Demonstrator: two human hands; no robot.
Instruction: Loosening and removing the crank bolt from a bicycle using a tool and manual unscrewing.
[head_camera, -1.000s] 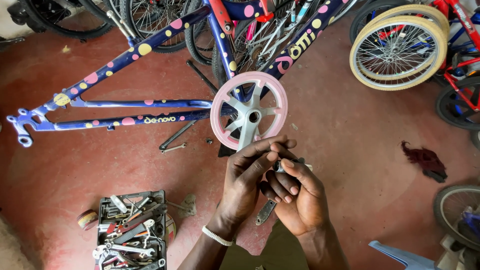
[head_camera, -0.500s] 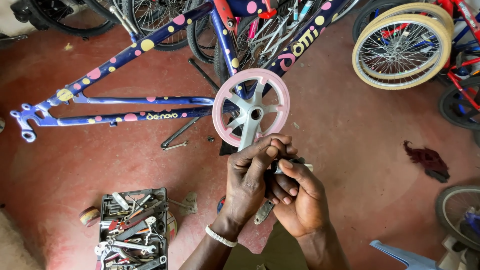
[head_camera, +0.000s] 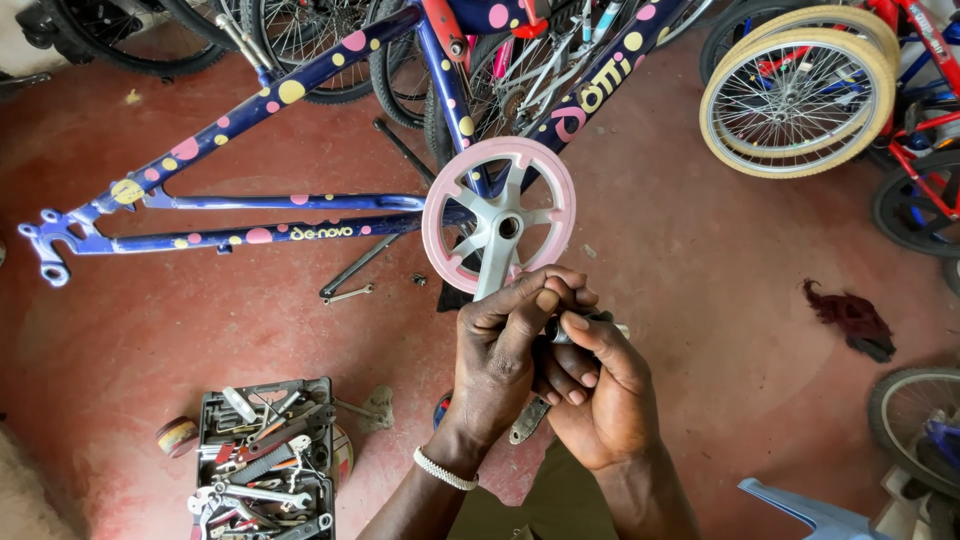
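A blue bicycle frame (head_camera: 250, 105) with pink and yellow dots lies across the red floor. Its pink chainring guard (head_camera: 443, 205) with a grey crank arm (head_camera: 495, 262) points down toward me. My left hand (head_camera: 500, 355) is wrapped around the lower end of the crank arm, thumb and fingers pinched at the pedal end. My right hand (head_camera: 600, 395) is closed on a small grey metal part (head_camera: 618, 329) at the same spot, fingers curled against the left hand. A grey flat tool (head_camera: 528, 420) shows below the hands.
A black tool tray (head_camera: 265, 465) full of spanners sits at lower left, a tape roll (head_camera: 175, 436) beside it. A spanner (head_camera: 348, 294) and rod lie under the frame. A cream-tyred wheel (head_camera: 795, 100), red bicycle, dark rag (head_camera: 850, 318) and blue plastic chair (head_camera: 810, 510) are right.
The view has shifted slightly so the chainring and hands sit lower right. My fingers have reworked their pinch on the crank end; both hands stay on it.
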